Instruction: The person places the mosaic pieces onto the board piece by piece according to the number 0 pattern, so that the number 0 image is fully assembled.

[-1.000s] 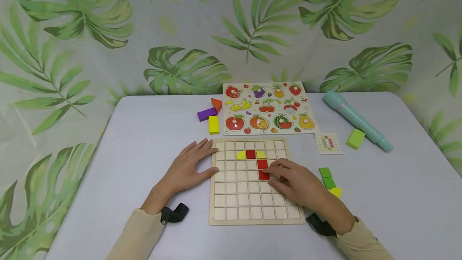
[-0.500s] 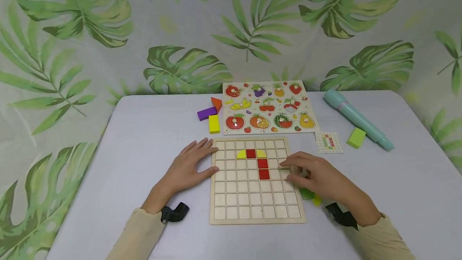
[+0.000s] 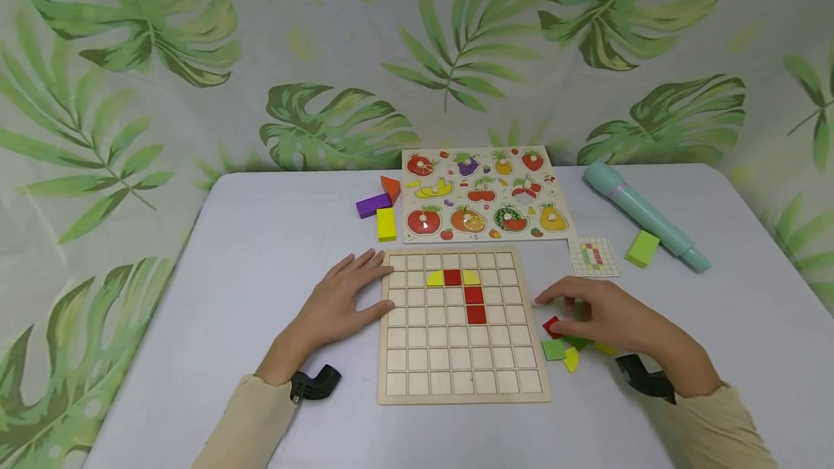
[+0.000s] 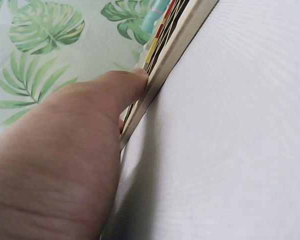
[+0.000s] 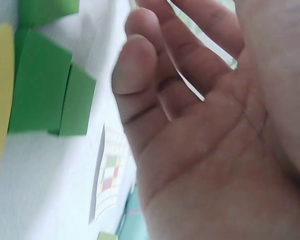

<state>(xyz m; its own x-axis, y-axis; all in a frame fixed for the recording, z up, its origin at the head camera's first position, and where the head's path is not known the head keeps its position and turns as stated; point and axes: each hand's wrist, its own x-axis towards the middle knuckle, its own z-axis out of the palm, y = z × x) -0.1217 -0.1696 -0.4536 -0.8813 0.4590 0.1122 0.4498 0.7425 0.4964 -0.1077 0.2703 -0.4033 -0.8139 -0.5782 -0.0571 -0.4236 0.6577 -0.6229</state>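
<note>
Starting at the left, our left hand (image 3: 344, 300) lies flat with fingers spread, fingertips pressing the left edge of the wooden grid board (image 3: 417, 353); the left wrist view shows the thumb against that rim. We judge this bracing worth keeping so the board stays put while tiles go in.

On the board, a yellow quarter piece (image 3: 435, 279), a red square (image 3: 452, 278) and another yellow piece (image 3: 471, 278) sit in the second row, with two red squares (image 3: 475, 305) stacked below.

Right of the board, loose tiles lie on the table (image 3: 260, 252): a red tile (image 3: 551, 325), a green tile (image 3: 554, 349) and a yellow tile (image 3: 571, 359). Our right hand (image 3: 602, 320) hovers over them, fingers loosely curved and holding nothing we can see; the wrist view shows an open palm. We judge a clean pinch by the tile's edges best, lifting it clear of its neighbours.

The pattern card (image 3: 594, 257) lies just beyond, the green block (image 3: 642, 249) and teal tube (image 3: 641, 216) further right. There is bare table ahead of the hand and toward the near edge.
</note>
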